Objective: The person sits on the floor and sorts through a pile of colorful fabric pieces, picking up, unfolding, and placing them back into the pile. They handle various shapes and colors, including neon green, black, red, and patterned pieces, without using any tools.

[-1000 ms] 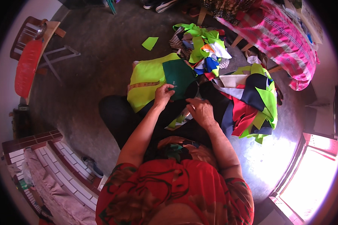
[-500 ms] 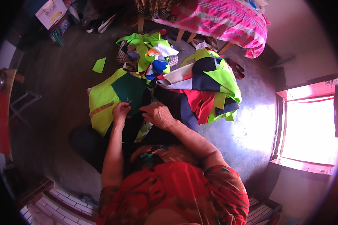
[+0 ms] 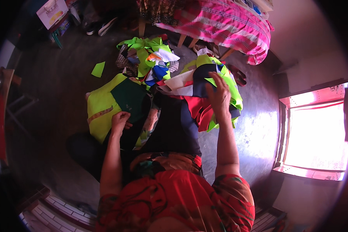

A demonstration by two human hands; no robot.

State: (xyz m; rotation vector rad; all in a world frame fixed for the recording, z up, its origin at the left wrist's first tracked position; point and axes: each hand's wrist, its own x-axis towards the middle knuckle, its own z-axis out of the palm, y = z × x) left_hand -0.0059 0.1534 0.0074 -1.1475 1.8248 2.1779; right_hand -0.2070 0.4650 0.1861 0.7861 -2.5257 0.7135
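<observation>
Across my left leg lies a layered stack of cloth pieces: yellow-green cloth (image 3: 101,110) underneath and a dark green cloth piece (image 3: 129,96) on top, with a small light mark near its lower edge. My left hand (image 3: 121,120) is closed at that lower edge, its fingertips pinching the cloth. Over the pile of cut cloth on the right, my right hand (image 3: 219,96) reaches out with its fingers stretched, holding nothing I can see. Beneath and beside it are navy cloth (image 3: 200,83), red cloth (image 3: 199,110) and bright green strips (image 3: 237,92).
A mixed heap of scraps (image 3: 147,58) lies on the floor ahead. One lime scrap (image 3: 98,69) sits apart to its left. A table with a pink checked cloth (image 3: 224,25) stands at the back. Shoes (image 3: 107,27) are at the far left; a bright window (image 3: 315,135) is at right.
My right hand has left the dark green cloth and moved right and away from me, over the right pile, its fingers spreading. My left hand has stayed at the cloth's edge.
</observation>
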